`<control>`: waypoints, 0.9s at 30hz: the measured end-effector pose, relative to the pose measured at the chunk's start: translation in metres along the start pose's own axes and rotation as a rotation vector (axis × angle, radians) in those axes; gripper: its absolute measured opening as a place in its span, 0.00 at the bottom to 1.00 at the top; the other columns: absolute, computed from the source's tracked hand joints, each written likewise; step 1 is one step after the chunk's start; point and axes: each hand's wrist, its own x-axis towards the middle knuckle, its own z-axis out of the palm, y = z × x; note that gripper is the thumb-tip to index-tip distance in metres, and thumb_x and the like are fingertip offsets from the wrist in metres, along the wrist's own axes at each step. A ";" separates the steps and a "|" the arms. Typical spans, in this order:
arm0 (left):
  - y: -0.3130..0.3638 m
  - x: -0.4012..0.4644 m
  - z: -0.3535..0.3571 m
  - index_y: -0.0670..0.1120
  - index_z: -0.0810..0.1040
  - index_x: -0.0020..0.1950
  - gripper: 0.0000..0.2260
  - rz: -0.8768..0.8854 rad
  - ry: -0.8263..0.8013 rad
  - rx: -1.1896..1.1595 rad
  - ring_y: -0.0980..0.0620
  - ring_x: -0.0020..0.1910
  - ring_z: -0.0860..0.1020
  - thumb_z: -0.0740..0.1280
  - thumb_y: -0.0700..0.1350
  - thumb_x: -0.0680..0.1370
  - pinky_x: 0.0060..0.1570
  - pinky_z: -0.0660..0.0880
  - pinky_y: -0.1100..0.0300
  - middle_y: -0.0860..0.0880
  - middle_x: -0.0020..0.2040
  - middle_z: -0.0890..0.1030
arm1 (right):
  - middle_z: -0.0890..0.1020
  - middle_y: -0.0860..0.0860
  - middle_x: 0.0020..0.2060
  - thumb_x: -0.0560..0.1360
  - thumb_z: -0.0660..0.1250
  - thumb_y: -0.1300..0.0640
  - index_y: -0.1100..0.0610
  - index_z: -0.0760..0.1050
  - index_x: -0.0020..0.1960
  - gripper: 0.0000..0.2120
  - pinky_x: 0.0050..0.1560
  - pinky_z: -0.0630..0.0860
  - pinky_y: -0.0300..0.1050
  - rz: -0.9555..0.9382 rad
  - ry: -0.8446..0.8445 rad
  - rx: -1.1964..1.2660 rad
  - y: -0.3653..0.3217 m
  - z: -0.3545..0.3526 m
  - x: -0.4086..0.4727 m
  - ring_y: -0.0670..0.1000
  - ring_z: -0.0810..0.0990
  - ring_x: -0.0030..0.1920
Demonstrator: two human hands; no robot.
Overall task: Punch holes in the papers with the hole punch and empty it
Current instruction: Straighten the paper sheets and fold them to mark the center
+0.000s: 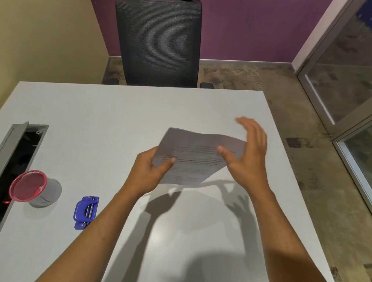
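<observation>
Holding the printed papers (198,158) in the air above the white desk (95,117), the person pinches the near left corner between the thumb and curled fingers of the left hand (149,171). The right hand (247,156) is spread, fingers straight and apart, at the sheets' right edge; whether its thumb touches the paper cannot be told through the blur. The sheets bow and sag across their width, which suggests they are light and limp: a single corner pinch lets them droop, so a second hold on the opposite edge would likely keep them flat and squared. The blue hole punch (85,212) lies untouched on the desk, well apart to the left, just beside a red-rimmed cup (29,186). It looks small, rigid and easy to press with one palm. Beyond the cup sits an open cable box (4,174) set into the desk. A mesh office chair (156,39) stands at the far side.
</observation>
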 end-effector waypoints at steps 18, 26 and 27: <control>-0.054 -0.005 -0.002 0.53 0.81 0.47 0.10 -0.215 0.069 -0.189 0.58 0.48 0.81 0.72 0.37 0.75 0.47 0.75 0.65 0.55 0.46 0.83 | 0.80 0.47 0.43 0.74 0.63 0.75 0.62 0.77 0.46 0.10 0.50 0.74 0.38 0.414 -0.281 0.463 0.049 0.052 -0.046 0.46 0.78 0.46; -0.050 -0.001 0.002 0.55 0.80 0.50 0.10 -0.242 0.128 -0.241 0.60 0.48 0.83 0.73 0.40 0.75 0.50 0.77 0.65 0.55 0.50 0.84 | 0.83 0.50 0.51 0.77 0.66 0.64 0.57 0.77 0.57 0.10 0.55 0.74 0.37 0.446 -0.203 0.421 0.053 0.059 -0.037 0.47 0.80 0.53; -0.051 -0.002 0.003 0.55 0.80 0.50 0.10 -0.248 0.120 -0.249 0.59 0.49 0.83 0.73 0.40 0.75 0.51 0.77 0.64 0.55 0.50 0.85 | 0.82 0.51 0.51 0.77 0.66 0.64 0.58 0.77 0.58 0.10 0.55 0.74 0.37 0.450 -0.208 0.411 0.054 0.060 -0.038 0.48 0.80 0.53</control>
